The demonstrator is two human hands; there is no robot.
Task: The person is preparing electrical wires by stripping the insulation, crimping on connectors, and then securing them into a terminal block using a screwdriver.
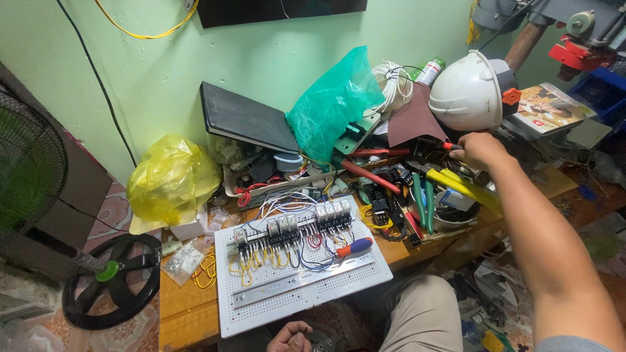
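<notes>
Red-handled, the small tool point(450, 146) that your right hand point(479, 148) is closing on is lying among the clutter at the back of the wooden bench point(189, 306), just below the white plastic hard hat point(471, 91); your fingers are curling around it, though whether it is already lifting free I cannot tell. Your left hand point(291, 336) is resting low at the bench's front edge, fingers folded into a loose fist, and I cannot tell whether it is holding anything.

Judging by the white perforated mounting panel point(293, 287), the wiring is looking well advanced: a row of clear relay blocks point(297, 225) is sitting on their rail with yellow, red, blue and white leads already looped in. Several wire ends are hanging loose, so some connecting seems to be remaining. An orange-and-blue screwdriver point(355, 247) is lying idle on the panel.

Around you the bench is crowding with pliers, green-handled tools point(422, 199), a crumpled yellow plastic bag point(171, 176), a green plastic bag point(332, 104) and a black flat laptop-like slab point(244, 117) leaning on the pale green wall point(261, 58). A black fan base point(111, 280) is standing on the tiled floor to your left.
</notes>
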